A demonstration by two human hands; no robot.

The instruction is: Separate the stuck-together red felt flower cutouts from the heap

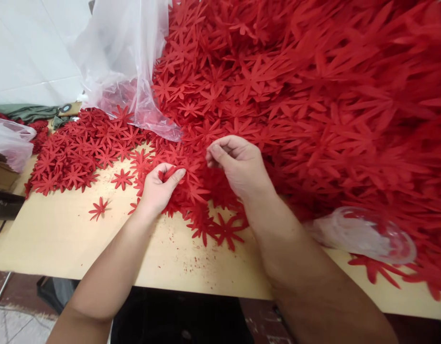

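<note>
My left hand (pixel 159 188) is closed at the near edge of the red heap, thumb pressed over a red flower-shaped cutout (pixel 166 174) with narrow petals. Other cutouts lie right behind and below it, so where the held piece ends is hard to see. To its right, my right hand (pixel 238 165) hovers before the big pile of red flower cutouts (pixel 256 81), thumb and fingertips pinched together. Whatever is between those fingertips, if anything, is too small to make out. The two hands are apart.
A smaller heap of cutouts (pixel 77 153) lies left, with a single cutout (pixel 99 209) nearer the edge. A clear plastic bag (pixel 123 62) stands behind. A clear plastic container (pixel 367 236) lies by my right forearm. Red crumbs dot the wooden table (pixel 62 234).
</note>
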